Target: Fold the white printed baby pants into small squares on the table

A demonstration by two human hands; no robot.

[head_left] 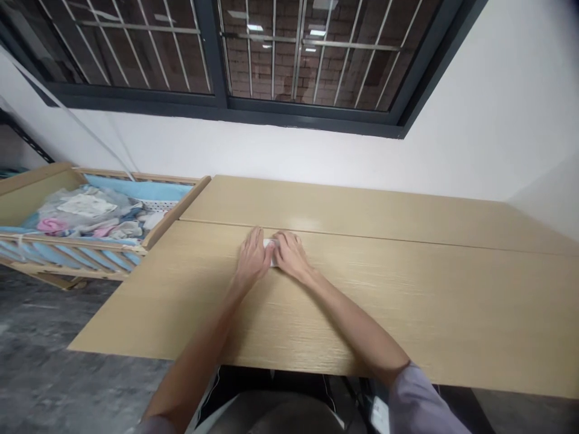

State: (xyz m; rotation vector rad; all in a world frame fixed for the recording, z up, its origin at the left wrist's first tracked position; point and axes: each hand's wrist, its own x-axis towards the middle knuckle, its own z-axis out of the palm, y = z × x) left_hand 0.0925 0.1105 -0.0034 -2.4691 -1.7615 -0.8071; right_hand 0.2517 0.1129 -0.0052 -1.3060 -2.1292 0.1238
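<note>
A small white item lies on the wooden table, mostly covered by my hands. My left hand rests at its left side, fingers together and pointing away from me, the thumb at the item's edge. On the other side my right hand curls over the item's right part, thumb and fingers on it. The two thumbs are close together. What exactly the white item is cannot be made out.
A wooden crib with blue lining holds clothes and a clear plastic bag left of the table. A seam runs across the tabletop. Behind stand a white wall and a barred window.
</note>
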